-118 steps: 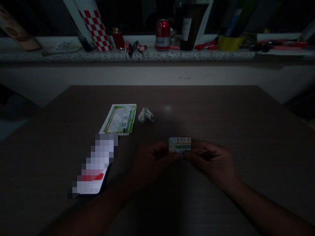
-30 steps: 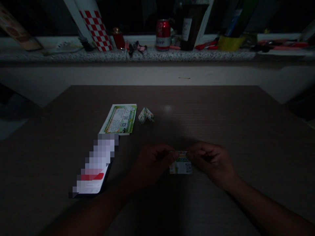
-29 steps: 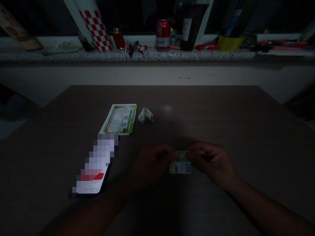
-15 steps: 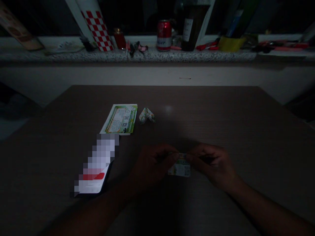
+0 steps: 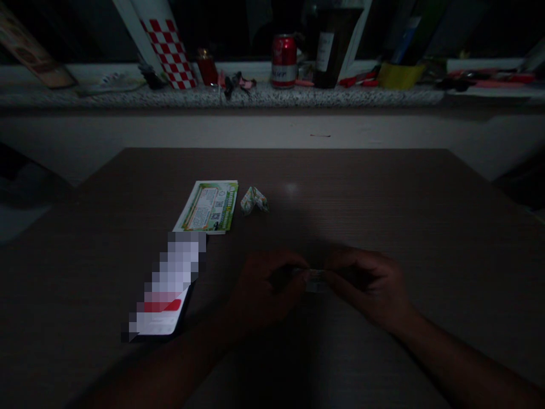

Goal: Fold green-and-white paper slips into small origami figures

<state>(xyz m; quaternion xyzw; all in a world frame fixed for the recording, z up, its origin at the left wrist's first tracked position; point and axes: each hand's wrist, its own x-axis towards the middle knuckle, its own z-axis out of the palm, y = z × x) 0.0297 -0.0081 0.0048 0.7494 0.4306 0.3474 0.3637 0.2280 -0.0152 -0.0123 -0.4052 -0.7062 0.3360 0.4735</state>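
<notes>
My left hand (image 5: 266, 289) and right hand (image 5: 372, 284) pinch opposite ends of the paper (image 5: 315, 280), thumbs closed toward fingers, over the counter (image 5: 383, 199); even pressure and squarely aligned edges should serve me best.

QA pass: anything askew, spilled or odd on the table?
Yes: the phone at left. Blocky squares hide most of its screen, likely an image artifact rather than damage. Nothing looks spilled. The paper held by the left hand and right hand is too dim to check.
</notes>
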